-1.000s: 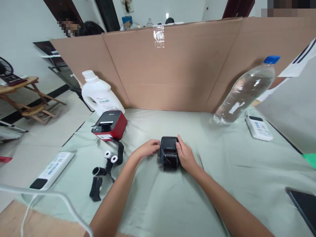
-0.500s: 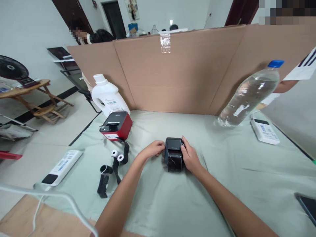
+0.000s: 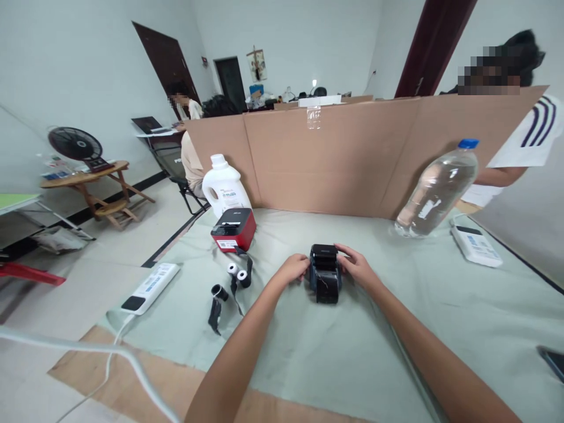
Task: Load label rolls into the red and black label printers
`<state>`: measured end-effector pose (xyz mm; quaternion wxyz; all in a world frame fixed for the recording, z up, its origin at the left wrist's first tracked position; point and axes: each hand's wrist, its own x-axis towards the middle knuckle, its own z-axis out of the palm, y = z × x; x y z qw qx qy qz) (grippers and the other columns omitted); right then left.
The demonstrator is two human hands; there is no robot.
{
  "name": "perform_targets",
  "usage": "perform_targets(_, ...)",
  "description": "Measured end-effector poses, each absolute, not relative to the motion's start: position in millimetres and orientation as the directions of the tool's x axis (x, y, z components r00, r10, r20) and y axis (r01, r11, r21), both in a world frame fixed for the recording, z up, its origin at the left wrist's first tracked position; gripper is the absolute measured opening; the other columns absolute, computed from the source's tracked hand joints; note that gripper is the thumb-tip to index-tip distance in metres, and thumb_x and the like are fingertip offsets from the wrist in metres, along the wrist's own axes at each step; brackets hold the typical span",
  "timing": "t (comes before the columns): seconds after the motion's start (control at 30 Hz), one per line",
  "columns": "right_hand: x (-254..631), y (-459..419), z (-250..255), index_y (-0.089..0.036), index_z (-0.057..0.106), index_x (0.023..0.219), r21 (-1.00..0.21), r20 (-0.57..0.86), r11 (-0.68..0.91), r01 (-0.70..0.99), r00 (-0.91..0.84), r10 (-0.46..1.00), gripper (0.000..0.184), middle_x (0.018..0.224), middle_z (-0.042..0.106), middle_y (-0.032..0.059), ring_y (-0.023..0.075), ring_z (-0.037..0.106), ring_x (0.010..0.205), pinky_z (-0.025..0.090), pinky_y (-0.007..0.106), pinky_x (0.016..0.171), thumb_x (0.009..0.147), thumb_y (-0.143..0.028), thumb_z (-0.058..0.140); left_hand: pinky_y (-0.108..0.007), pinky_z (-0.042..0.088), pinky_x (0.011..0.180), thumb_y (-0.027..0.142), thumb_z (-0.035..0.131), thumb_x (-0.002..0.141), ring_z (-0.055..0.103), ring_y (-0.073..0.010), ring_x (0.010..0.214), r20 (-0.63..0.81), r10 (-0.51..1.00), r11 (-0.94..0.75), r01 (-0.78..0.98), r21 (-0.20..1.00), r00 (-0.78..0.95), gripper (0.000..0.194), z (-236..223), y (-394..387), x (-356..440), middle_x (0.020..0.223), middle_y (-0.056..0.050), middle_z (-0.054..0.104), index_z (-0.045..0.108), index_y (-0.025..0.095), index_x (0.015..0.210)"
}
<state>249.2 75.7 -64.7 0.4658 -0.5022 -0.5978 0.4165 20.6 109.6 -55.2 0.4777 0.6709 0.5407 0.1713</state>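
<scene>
A small black label printer (image 3: 325, 273) sits mid-table on the pale green cloth (image 3: 396, 317). My left hand (image 3: 293, 269) grips its left side with curled fingers. My right hand (image 3: 359, 267) holds its right side, fingers reaching over the top edge. To the left lie several black ribbon rolls with white cores (image 3: 233, 279). Behind them stands a red and black printer (image 3: 233, 229).
A white detergent jug (image 3: 224, 188) and a clear water bottle (image 3: 438, 191) stand before the cardboard screen (image 3: 335, 158). White power strips lie at left (image 3: 150, 288) and right (image 3: 476, 247). A phone (image 3: 553, 361) lies at the right edge. People sit behind the screen and at right.
The camera has tilted up and pulled back, showing more of the room. Both hands stay on the black printer; my right fingers have shifted onto its top edge.
</scene>
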Motion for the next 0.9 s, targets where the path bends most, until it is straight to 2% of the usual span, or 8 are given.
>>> perform_targets(0.1, 243, 90, -54, -0.014, 0.074, 0.111, -0.928, 0.203, 0.162, 0.337, 0.088, 0.975, 0.055, 0.079, 0.071, 0.0065, 0.0189, 0.058, 0.062, 0.046, 0.030, 0.057, 0.087, -0.060, 0.056, -0.025, 0.044, 0.057, 0.022, 0.045, 0.090, 0.056, -0.0147, 0.050, -0.200, 0.927, -0.031, 0.598, 0.801, 0.316, 0.024, -56, 97, 19, 0.055, 0.002, 0.054, 0.051, 0.020, 0.067)
perform_targets(0.2, 238, 105, -50, -0.015, 0.075, 0.085, -0.853, 0.289, 0.177, 0.490, 0.161, 0.944, 0.050, 0.081, 0.074, 0.0085, 0.0234, 0.066, 0.077, 0.049, 0.032, 0.069, 0.088, -0.060, 0.052, -0.027, 0.046, 0.072, 0.025, 0.047, 0.092, 0.065, -0.0198, 0.076, -0.077, 0.968, -0.097, 0.639, 0.763, 0.240, 0.021, -59, 81, 18, 0.069, -0.003, 0.065, 0.059, 0.020, 0.075)
perform_targets(0.3, 235, 112, -52, -0.014, 0.075, 0.088, -0.776, 0.321, 0.137, 0.616, 0.198, 0.926, 0.043, 0.086, 0.076, 0.0112, 0.0245, 0.067, 0.084, 0.048, 0.033, 0.078, 0.085, -0.053, 0.057, -0.028, 0.045, 0.083, 0.026, 0.047, 0.094, 0.065, -0.0221, 0.095, 0.024, 0.982, -0.148, 0.692, 0.706, 0.187, 0.020, -63, 69, 19, 0.088, -0.006, 0.072, 0.065, 0.021, 0.087)
perform_targets(0.4, 236, 111, -52, -0.013, 0.074, 0.101, -0.694, 0.364, 0.097, 0.713, 0.231, 0.903, 0.040, 0.085, 0.073, 0.0102, 0.0226, 0.063, 0.079, 0.046, 0.033, 0.077, 0.082, -0.046, 0.063, -0.028, 0.044, 0.082, 0.026, 0.046, 0.095, 0.065, -0.0218, 0.091, 0.084, 0.977, -0.203, 0.742, 0.639, 0.196, 0.023, -65, 66, 18, 0.091, -0.005, 0.073, 0.068, 0.022, 0.093)
perform_targets(0.5, 238, 109, -45, -0.014, 0.076, 0.094, -0.558, 0.404, 0.158, 0.815, 0.100, 0.909, 0.031, 0.084, 0.069, 0.0075, 0.0202, 0.059, 0.076, 0.045, 0.032, 0.076, 0.082, -0.039, 0.064, -0.027, 0.043, 0.080, 0.027, 0.045, 0.096, 0.064, -0.0213, 0.088, 0.092, 0.974, -0.218, 0.751, 0.624, 0.206, 0.025, -64, 66, 18, 0.091, -0.005, 0.074, 0.069, 0.022, 0.095)
perform_targets(0.67, 237, 116, -28, -0.021, 0.082, 0.085, -0.439, 0.201, 0.270, 0.857, -0.199, 0.959, 0.017, 0.088, 0.074, 0.0049, 0.0205, 0.064, 0.081, 0.047, 0.031, 0.077, 0.077, -0.032, 0.071, -0.027, 0.042, 0.077, 0.027, 0.046, 0.096, 0.064, -0.0213, 0.086, 0.096, 0.975, -0.218, 0.755, 0.619, 0.203, 0.025, -63, 67, 18, 0.089, -0.004, 0.073, 0.070, 0.022, 0.094)
perform_targets(0.8, 227, 121, -23, -0.025, 0.082, 0.081, -0.377, -0.047, 0.211, 0.902, -0.246, 0.968, 0.013, 0.083, 0.078, 0.0026, 0.0223, 0.069, 0.080, 0.051, 0.031, 0.073, 0.068, -0.028, 0.078, -0.028, 0.042, 0.076, 0.028, 0.046, 0.096, 0.064, -0.0218, 0.087, 0.077, 0.976, -0.208, 0.759, 0.616, 0.205, 0.025, -62, 67, 18, 0.089, -0.004, 0.073, 0.070, 0.023, 0.094)
perform_targets(0.9, 221, 125, -20, -0.024, 0.082, 0.080, -0.325, -0.119, 0.203, 0.924, -0.253, 0.960, 0.014, 0.086, 0.078, 0.0042, 0.0258, 0.070, 0.088, 0.053, 0.035, 0.081, 0.066, -0.025, 0.081, -0.028, 0.043, 0.077, 0.028, 0.045, 0.096, 0.065, -0.0221, 0.089, 0.079, 0.975, -0.214, 0.766, 0.607, 0.210, 0.025, -62, 67, 18, 0.091, -0.004, 0.074, 0.070, 0.023, 0.096)
